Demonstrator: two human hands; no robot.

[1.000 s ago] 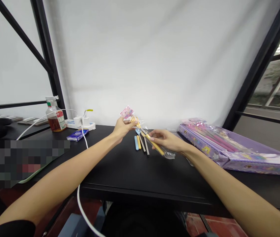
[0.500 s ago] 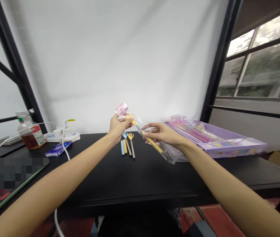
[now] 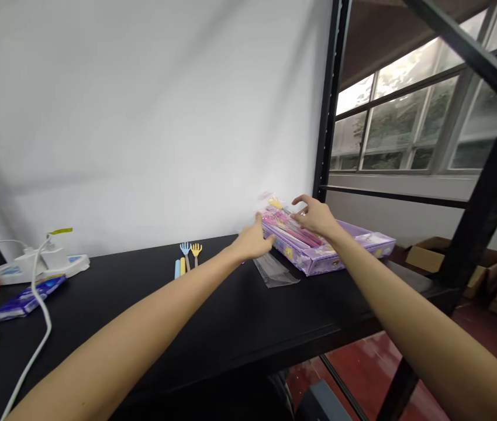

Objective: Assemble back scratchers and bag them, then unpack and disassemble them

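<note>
A purple patterned box (image 3: 327, 261) holds several pink back scratchers (image 3: 294, 228) in clear wrapping. On top of them, toward the back left, lies a yellow claw-headed back scratcher (image 3: 276, 203). My right hand (image 3: 314, 216) hovers over the box with its fingers apart, holding nothing. Beside the box's left edge is my left hand (image 3: 252, 238), its index finger stretched out and thumb apart. A flat clear plastic bag (image 3: 275, 272) lies on the black table below it. Farther left lie a blue back scratcher (image 3: 186, 250) and a yellow back scratcher (image 3: 196, 251), partly hidden by my left forearm.
To the left are a white power strip (image 3: 71, 263), a blue packet (image 3: 29, 298) and a white cable (image 3: 40, 292). A black metal post (image 3: 472, 193) rises at the right end of the table. Cardboard boxes (image 3: 428, 254) stand beyond it.
Both hands have moved right to the box. The yellow back scratcher they held now lies on the packages there, released. The view has turned right.
</note>
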